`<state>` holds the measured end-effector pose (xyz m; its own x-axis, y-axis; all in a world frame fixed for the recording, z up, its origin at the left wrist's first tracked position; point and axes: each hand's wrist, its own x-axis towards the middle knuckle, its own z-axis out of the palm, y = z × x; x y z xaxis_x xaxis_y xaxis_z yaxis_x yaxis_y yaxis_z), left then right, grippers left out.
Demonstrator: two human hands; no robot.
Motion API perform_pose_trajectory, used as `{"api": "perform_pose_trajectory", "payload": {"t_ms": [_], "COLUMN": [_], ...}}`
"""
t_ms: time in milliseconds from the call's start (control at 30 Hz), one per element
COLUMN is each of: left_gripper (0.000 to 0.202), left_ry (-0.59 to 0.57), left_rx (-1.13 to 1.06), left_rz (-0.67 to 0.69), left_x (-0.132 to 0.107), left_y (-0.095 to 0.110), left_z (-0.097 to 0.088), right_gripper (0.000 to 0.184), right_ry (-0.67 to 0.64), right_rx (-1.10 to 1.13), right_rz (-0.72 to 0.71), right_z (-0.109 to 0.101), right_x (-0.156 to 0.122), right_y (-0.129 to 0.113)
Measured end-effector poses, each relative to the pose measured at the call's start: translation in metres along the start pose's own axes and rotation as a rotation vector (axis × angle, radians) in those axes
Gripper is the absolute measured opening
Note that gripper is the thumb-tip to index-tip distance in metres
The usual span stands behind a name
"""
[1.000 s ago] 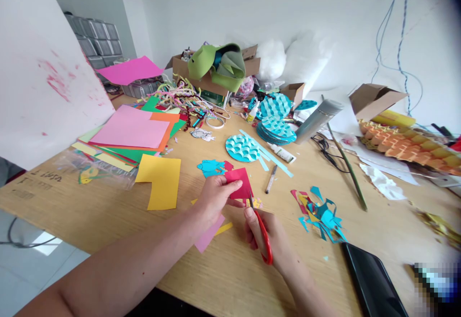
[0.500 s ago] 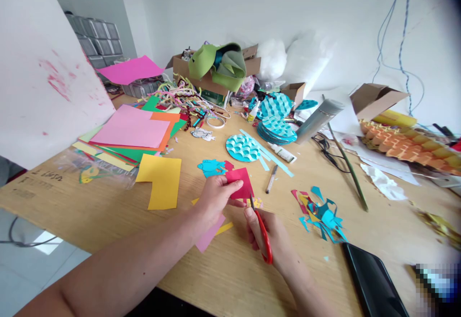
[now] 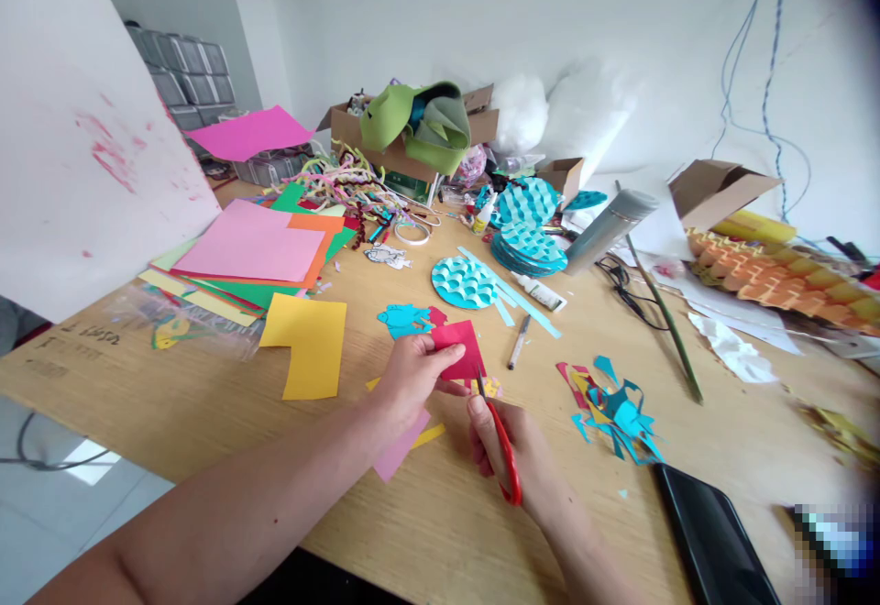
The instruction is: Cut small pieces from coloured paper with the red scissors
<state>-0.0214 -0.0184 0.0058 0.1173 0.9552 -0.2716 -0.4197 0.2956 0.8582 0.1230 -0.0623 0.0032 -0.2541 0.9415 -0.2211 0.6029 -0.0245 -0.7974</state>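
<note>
Between the thumb and fingers of my left hand [image 3: 413, 371] is a piece of red paper [image 3: 462, 348], held above the table. My right hand [image 3: 505, 440] grips scissors [image 3: 507, 454] with red handles; their blade tips meet the paper's lower right edge. Just beyond the paper lies a blue paper fish [image 3: 404, 319] with a red piece at its tail. Under and near my hands are a pink paper piece [image 3: 401, 447], a yellow strip [image 3: 429, 436] and small yellow bits partly hidden by my fingers.
Left of my hands lie yellow paper [image 3: 316, 348] and a stack of coloured sheets [image 3: 251, 243]. Ahead are a blue scalloped disc [image 3: 462, 283], a pen [image 3: 519, 343] and a glue tube [image 3: 540, 291]. Paper scraps [image 3: 619, 412] and a black phone [image 3: 711, 532] lie to the right.
Almost nothing differs. Both hands, the red paper and the scissors stay in nearly the same place.
</note>
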Motion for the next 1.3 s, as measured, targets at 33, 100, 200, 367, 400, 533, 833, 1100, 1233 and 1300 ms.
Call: {"api": "perform_pose_trajectory", "payload": {"t_ms": [33,100,200,367,400,533,833,1100,1233,1300], "left_gripper": [0.020,0.020,0.018,0.017,0.017,0.018,0.019,0.022,0.024,0.024], "left_ry": [0.002,0.001,0.002,-0.002,-0.003,-0.008,-0.008,-0.027,-0.027,-0.032], "left_rx": [0.000,0.003,0.009,0.000,0.000,-0.006,-0.014,-0.032,-0.060,-0.062], "left_rz": [0.001,-0.001,-0.002,-0.009,-0.011,-0.008,-0.017,-0.005,0.007,0.007], "left_x": [-0.0001,-0.0003,-0.0002,-0.0002,-0.0002,-0.0001,-0.0002,-0.0005,-0.0015,-0.0015], "left_y": [0.0000,0.0003,0.0006,-0.0001,-0.0002,-0.0007,0.0005,0.0007,0.0033,0.0041], "left_z": [0.0001,0.0002,0.0002,-0.0002,-0.0003,-0.0006,0.0003,0.0002,0.0016,0.0018], "right_gripper": [0.060,0.060,0.058,0.057,0.057,0.058,0.056,0.055,0.054,0.055], "right_ry": [-0.005,-0.011,-0.017,-0.014,-0.014,-0.007,0.039,0.049,0.041,0.035], "right_rx": [0.004,0.023,0.064,0.072,0.064,0.020,-0.030,0.011,0.043,0.056], "right_rz": [0.003,0.016,0.030,0.033,0.031,0.028,0.069,0.118,0.127,0.140], "right_z": [0.0001,0.0004,0.0013,0.0017,0.0013,-0.0010,-0.0026,-0.0029,-0.0027,-0.0024], "right_x": [0.0000,-0.0001,-0.0002,-0.0007,-0.0007,-0.0005,-0.0028,-0.0034,-0.0049,-0.0052], "right_y": [0.0005,0.0017,0.0036,0.0051,0.0047,0.0007,-0.0031,-0.0027,-0.0026,-0.0028]}}
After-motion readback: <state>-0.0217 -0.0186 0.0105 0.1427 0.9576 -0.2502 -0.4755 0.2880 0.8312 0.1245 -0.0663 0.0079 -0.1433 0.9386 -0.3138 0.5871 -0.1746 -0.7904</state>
